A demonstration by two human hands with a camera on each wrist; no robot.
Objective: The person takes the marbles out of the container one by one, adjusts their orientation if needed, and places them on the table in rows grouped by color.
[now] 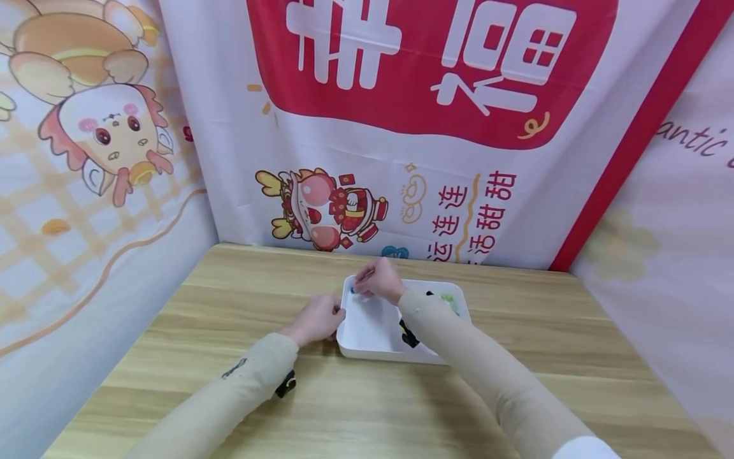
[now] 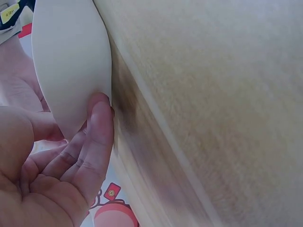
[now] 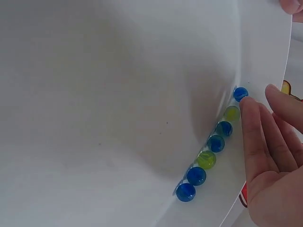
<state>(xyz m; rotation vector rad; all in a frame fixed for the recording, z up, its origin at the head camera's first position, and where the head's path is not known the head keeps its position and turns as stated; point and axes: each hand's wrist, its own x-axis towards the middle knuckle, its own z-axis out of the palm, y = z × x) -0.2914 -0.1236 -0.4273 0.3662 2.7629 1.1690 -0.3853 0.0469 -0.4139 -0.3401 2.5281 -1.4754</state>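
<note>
A white plastic tray [image 1: 369, 325] sits on the table. My left hand [image 1: 318, 317] grips its left wall, with the fingers [image 2: 99, 127] on the outside and the thumb at the rim. Over the tray's far left corner is my right hand [image 1: 381, 278]. In the right wrist view its fingers are nearly straight, and a fingertip touches or almost touches a blue marble [image 3: 241, 94] at the end of a row. Blue and yellow-green marbles [image 3: 207, 160] make up that row, along the foot of the tray wall. The thumb stands apart from the fingers.
Greenish pieces [image 1: 450, 299], too small to identify, lie at the tray's right side, partly behind the right forearm. Wood-grain tabletop [image 1: 258, 287] surrounds the tray. Printed cloth [image 1: 355, 146] hangs at the back edge, with more cloth at both sides.
</note>
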